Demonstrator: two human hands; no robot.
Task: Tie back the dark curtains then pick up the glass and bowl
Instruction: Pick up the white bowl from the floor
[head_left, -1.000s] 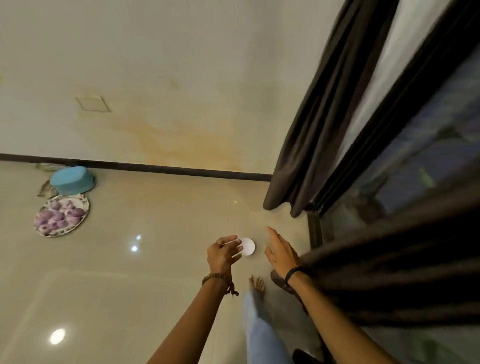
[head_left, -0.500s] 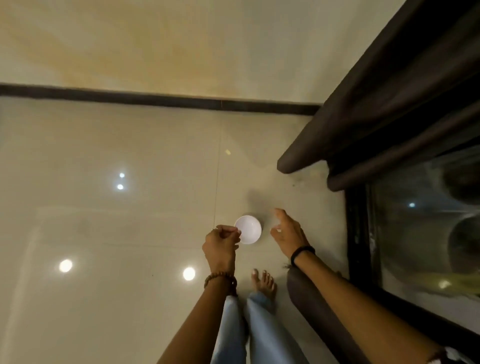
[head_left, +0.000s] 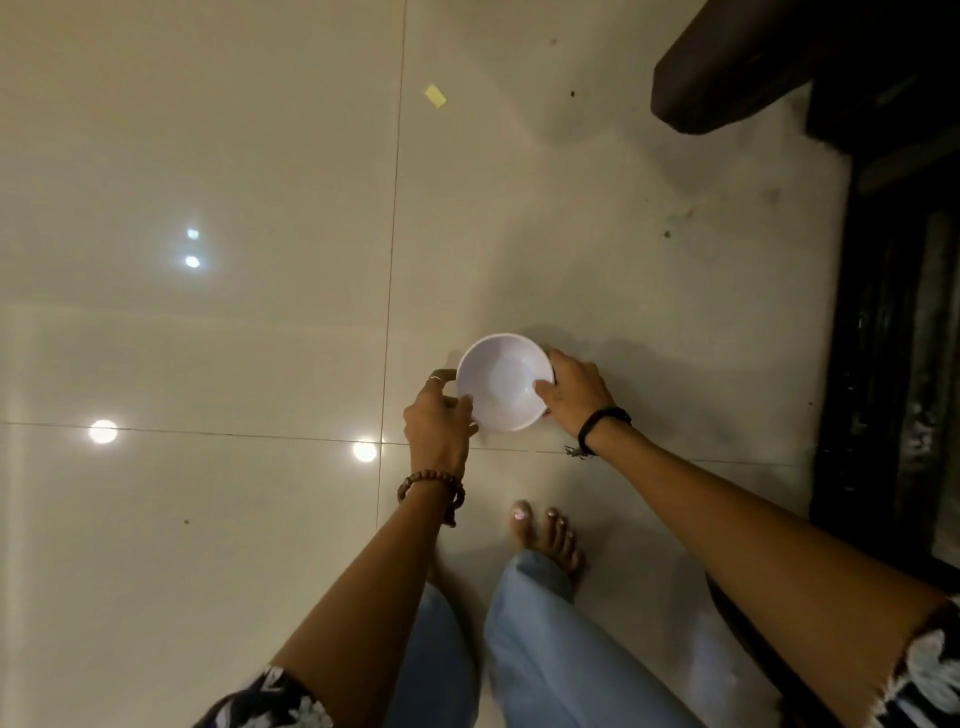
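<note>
A white bowl (head_left: 501, 379) sits on the glossy beige floor just ahead of my feet. My right hand (head_left: 574, 397) grips its right rim, thumb inside the bowl and fingers around the outside. My left hand (head_left: 439, 415) touches the left rim with the thumb on the edge and the fingers curled beside it. The hem of a dark curtain (head_left: 727, 78) hangs at the top right. No glass is visible; something small shows under my right hand but I cannot tell what it is.
A dark window frame (head_left: 883, 338) runs down the right edge. A small yellow scrap (head_left: 435, 97) lies on the tiles farther ahead. My bare foot (head_left: 545, 535) and jeans-clad legs (head_left: 545, 649) stand directly behind the bowl. Ceiling lights reflect on the floor at left.
The view has dropped closer to the floor. Both hands have come down from beside the bowl onto its rim, the right one closing on the right edge.
</note>
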